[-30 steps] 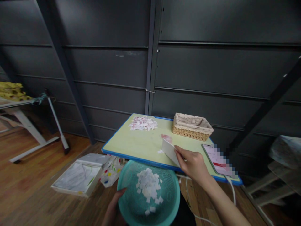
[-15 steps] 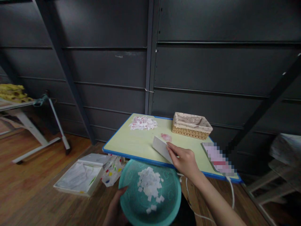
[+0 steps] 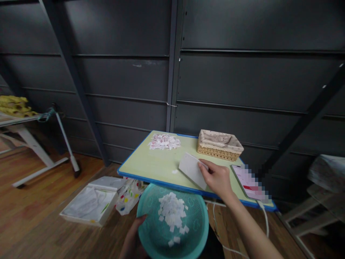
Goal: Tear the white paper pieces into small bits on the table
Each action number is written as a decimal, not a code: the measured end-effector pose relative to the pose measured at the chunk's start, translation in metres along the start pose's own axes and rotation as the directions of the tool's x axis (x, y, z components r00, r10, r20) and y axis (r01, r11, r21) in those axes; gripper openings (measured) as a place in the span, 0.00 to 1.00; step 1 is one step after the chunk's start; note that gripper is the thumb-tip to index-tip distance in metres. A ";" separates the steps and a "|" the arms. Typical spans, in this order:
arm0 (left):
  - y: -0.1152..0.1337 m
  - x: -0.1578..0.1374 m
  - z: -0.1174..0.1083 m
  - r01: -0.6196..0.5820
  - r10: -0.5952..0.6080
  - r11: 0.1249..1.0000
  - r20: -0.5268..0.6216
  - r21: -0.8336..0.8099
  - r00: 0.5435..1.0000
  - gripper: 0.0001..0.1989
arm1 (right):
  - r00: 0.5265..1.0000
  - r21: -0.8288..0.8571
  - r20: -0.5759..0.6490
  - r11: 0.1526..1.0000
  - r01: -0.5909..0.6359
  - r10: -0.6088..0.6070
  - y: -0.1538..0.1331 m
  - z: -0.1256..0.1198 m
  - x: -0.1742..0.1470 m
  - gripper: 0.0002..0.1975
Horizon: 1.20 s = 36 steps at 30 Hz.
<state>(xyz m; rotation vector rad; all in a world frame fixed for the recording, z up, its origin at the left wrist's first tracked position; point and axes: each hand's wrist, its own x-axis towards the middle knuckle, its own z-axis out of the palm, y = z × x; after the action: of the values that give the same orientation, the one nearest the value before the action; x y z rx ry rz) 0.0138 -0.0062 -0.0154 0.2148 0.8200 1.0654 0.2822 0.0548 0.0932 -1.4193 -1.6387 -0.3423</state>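
My right hand (image 3: 219,178) pinches a stiff white card (image 3: 192,169), held tilted over the front part of the pale yellow board table (image 3: 145,162). Just left of the card lies a small white piece (image 3: 174,171). Below the table's front edge, my left hand (image 3: 136,230) grips the left rim of a green plastic colander (image 3: 198,226), its thumb over the edge. Small white squares (image 3: 172,212) are heaped inside the colander. Farther back on the table spreads a pile of white and pinkish paper-like scraps (image 3: 164,141).
A cloth-lined wicker basket (image 3: 219,151) stands at the table's back right. Near the right edge lies a phone (image 3: 248,181) with a white cable (image 3: 265,219). On the floor at left are an open white box (image 3: 86,205) and a dotted plastic bag (image 3: 129,199).
My right hand and the card have shifted slightly right, and the card's broad face shows more. The pinkish piece behind the card is no longer visible; a small white piece now shows left of it.
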 end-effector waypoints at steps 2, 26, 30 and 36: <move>0.001 -0.002 0.001 -0.031 0.031 0.999 0.030 0.020 0.999 0.16 | 1.000 -0.024 -0.006 1.000 -0.015 0.015 0.010 -0.007 -0.001 0.14; 0.007 -0.007 0.011 0.028 -0.027 0.998 0.011 -0.061 1.000 0.45 | 0.989 0.248 0.114 0.967 0.063 -0.093 0.004 0.008 -0.014 0.11; 0.008 -0.009 0.016 0.022 -0.023 0.999 -0.027 -0.045 0.999 0.43 | 0.961 0.312 0.180 0.938 0.147 -0.210 -0.002 0.002 -0.020 0.12; 0.010 -0.009 0.020 0.016 -0.016 1.000 -0.060 -0.007 0.998 0.38 | 0.933 0.369 0.161 0.897 0.245 -0.321 -0.016 -0.025 -0.035 0.13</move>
<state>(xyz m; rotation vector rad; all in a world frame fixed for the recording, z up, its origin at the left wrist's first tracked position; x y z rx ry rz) 0.0181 -0.0045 0.0083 0.1713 0.8704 1.0633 0.2759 0.0102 0.0851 -0.9786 -1.9828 -0.0553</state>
